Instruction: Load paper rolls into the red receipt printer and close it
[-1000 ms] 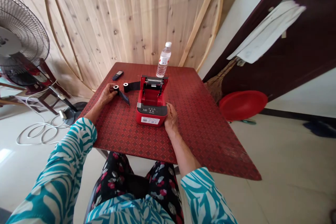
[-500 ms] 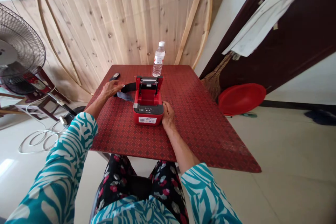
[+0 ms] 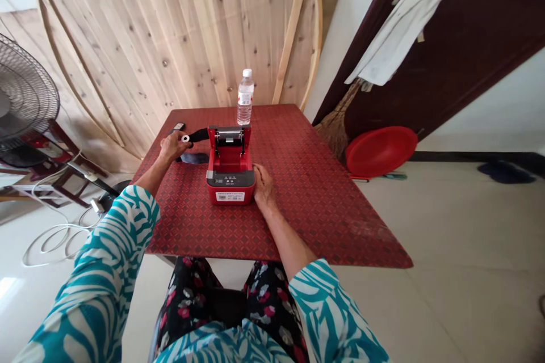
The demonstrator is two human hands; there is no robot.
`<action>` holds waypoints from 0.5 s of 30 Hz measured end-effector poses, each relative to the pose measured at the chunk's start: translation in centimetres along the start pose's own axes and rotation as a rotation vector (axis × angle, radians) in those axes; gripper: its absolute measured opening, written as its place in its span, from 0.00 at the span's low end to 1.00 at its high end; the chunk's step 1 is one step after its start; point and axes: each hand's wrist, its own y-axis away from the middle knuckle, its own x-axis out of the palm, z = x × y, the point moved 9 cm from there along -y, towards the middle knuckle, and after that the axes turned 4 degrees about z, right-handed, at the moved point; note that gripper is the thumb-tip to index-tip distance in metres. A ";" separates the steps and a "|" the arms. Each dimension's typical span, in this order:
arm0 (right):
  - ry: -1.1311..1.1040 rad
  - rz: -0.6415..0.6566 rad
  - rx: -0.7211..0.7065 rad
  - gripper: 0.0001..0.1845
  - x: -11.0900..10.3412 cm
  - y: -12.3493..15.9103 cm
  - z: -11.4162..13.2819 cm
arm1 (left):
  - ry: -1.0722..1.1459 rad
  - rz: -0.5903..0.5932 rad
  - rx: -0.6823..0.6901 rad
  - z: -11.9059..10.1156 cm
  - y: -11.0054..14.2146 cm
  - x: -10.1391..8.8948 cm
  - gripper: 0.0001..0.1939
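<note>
A red and black label printer (image 3: 230,190) stands on the table with its lid raised, showing the red inside. My left hand (image 3: 171,147) is closed on a ribbon roll (image 3: 185,138) with a white core, left of the printer. From that roll a black ribbon (image 3: 199,135) runs to the printer's raised back part. A second, loose strip of dark ribbon (image 3: 195,158) lies on the table below it, its other end hidden by my left hand. My right hand (image 3: 264,188) grips the printer's right side, fingers curled against it.
A water bottle (image 3: 245,97) stands behind the printer on the red patterned table (image 3: 315,198). A dark remote or phone (image 3: 179,126) lies near the left edge. A fan (image 3: 25,96) stands at left; a red basin (image 3: 381,151) and broom (image 3: 338,125) are at right.
My left hand left the loose-strip roll, reached right and closed on the other roll, then drew back left, stretching its ribbon from the printer. My right hand stays on the printer.
</note>
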 end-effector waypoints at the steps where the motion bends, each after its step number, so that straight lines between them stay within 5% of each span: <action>1: -0.005 -0.001 -0.002 0.21 0.0 0.0 0.0 | 0.100 -0.045 0.045 -0.2 0.3 -0.9 0.17; 8: -0.034 -0.019 -0.004 0.22 0.1 -0.1 -0.4 | 0.767 -0.273 0.380 -1.4 5.5 -9.3 0.19; 12: -0.037 -0.013 -0.019 0.22 0.2 -0.3 -0.6 | 0.875 -0.227 0.498 -3.4 10.0 -13.2 0.22; 15: -0.028 -0.014 -0.018 0.23 0.3 -0.4 -0.8 | 0.872 -0.087 0.546 -6.1 12.5 -13.7 0.26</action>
